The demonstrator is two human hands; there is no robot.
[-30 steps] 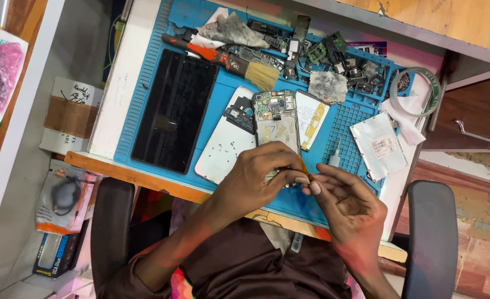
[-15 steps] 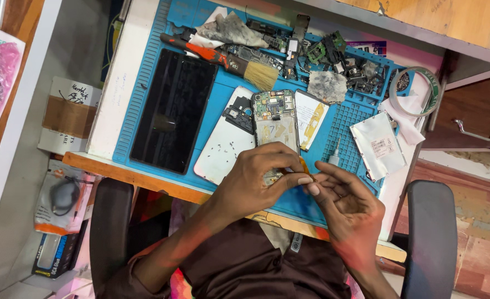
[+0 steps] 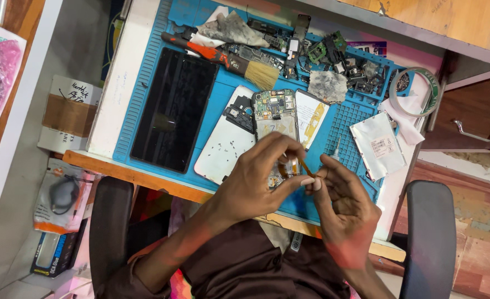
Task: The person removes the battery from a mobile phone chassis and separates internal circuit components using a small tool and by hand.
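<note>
Both hands pinch one thin orange ribbon cable [image 3: 304,166]: the left hand [image 3: 261,177] has its grip tight on the near end, and the right hand [image 3: 341,205] grips the other end with its fingertips. The cable hangs just over the opened phone [image 3: 272,113], whose green board shows. The white back cover [image 3: 223,147] is already off and lies beside it; the black screen [image 3: 173,108] lies apart. The phone is not yet put together. The blue mat's [image 3: 355,113] top trays hold small loose parts [image 3: 339,58].
</note>
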